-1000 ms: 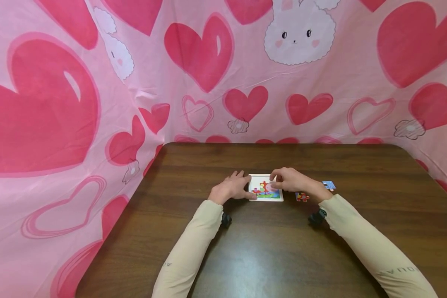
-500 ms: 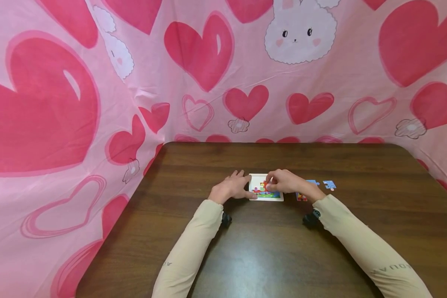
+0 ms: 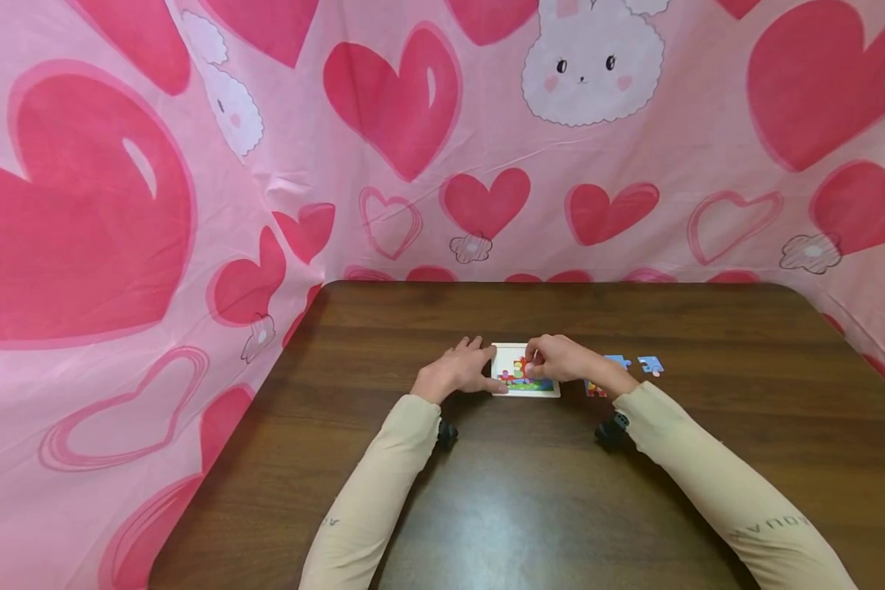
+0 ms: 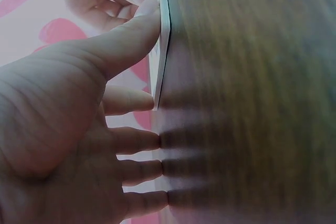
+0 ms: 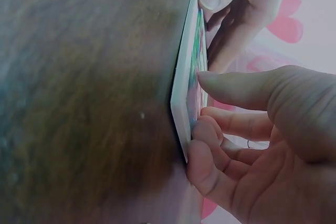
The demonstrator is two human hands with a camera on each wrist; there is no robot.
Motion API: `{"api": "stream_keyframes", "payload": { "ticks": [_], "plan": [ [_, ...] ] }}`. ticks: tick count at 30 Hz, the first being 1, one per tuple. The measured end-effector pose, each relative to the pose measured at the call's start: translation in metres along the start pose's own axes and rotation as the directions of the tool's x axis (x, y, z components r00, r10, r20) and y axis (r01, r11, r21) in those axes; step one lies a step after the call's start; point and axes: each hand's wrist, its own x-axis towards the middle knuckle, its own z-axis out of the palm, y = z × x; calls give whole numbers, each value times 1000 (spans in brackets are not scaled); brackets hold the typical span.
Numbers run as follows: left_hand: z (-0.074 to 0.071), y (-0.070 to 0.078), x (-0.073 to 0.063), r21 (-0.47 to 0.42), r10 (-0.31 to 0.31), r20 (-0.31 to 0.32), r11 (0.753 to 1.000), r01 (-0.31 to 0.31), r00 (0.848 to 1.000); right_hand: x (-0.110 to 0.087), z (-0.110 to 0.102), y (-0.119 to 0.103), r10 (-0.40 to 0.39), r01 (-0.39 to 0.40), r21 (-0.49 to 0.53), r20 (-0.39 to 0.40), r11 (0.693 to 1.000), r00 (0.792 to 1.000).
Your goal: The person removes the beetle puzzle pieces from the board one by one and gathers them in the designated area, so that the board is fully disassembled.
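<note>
A small white-framed jigsaw puzzle board (image 3: 506, 357) lies on the table, part of its colourful picture filled in along the bottom and its upper left bare white. My left hand (image 3: 451, 374) spreads over its left side: the thumb rests on the near edge, the index fingertip is at the corner, and the other fingertips touch the table. My right hand (image 3: 566, 359) reaches over the board from the right, its thumb (image 5: 231, 88) and curled fingers pinching a puzzle piece down at the picture. That piece is mostly hidden by the fingers.
Right of the board lie loose puzzle pieces: a blue one (image 3: 651, 365) furthest right, another blue one (image 3: 619, 360) partly behind my right wrist, and a red and yellow one (image 3: 595, 391) beside the board. A pink heart-patterned cloth (image 3: 428, 147) hangs behind the brown table (image 3: 531, 492).
My right hand has shifted a little left over the board and settled lower there, uncovering the blue piece by its wrist. The left hand has stayed in place.
</note>
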Motion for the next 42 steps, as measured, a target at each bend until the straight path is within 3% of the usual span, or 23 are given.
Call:
{"api": "stream_keyframes", "payload": {
  "ticks": [15, 42],
  "plan": [
    [1, 2, 0, 40, -8, -11, 999, 9, 1000, 0, -1, -3, 34, -35, 3, 19, 999, 999],
    [0, 2, -1, 42, -7, -13, 999, 8, 1000, -3, 0, -11, -57, 63, 75, -84, 995, 995]
  ]
}}
